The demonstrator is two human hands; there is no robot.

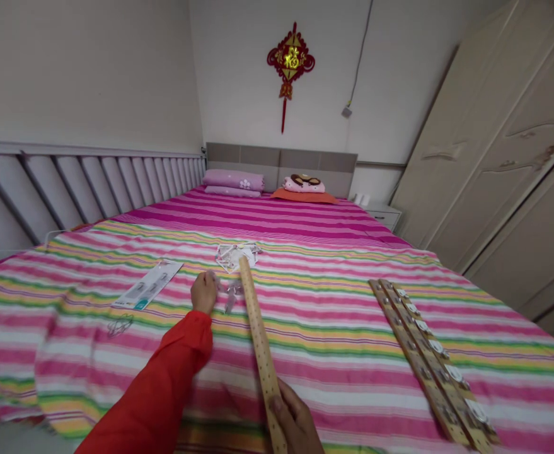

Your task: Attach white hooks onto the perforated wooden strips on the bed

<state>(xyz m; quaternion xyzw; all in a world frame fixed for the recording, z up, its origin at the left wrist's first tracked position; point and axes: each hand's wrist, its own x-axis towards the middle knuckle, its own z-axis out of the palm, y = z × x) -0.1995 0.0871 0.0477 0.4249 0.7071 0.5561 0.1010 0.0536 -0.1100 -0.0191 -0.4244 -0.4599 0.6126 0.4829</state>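
My right hand [296,419] is wrapped around the near end of a long, narrow wooden strip [258,334] with small holes along it. The strip points away from me over the bed. Closed fingers of my left hand [204,292] pinch a small clear plastic piece [217,280], partly hidden by them. Just right of that hand, more clear plastic pieces [232,295] lie on the striped sheet. Beyond the strip's far tip sits a pile of small white and clear parts [234,256]. To the left are a flat printed package [149,287] and a small wire-like bundle [120,324].
Two wooden strips [413,347] fitted with clear and white parts lie at the right on the striped bedsheet [333,353]. Folded bedding [234,181] rests near the headboard [314,165]. A slatted rail [92,183] borders the left side; a wardrobe [489,157] stands right.
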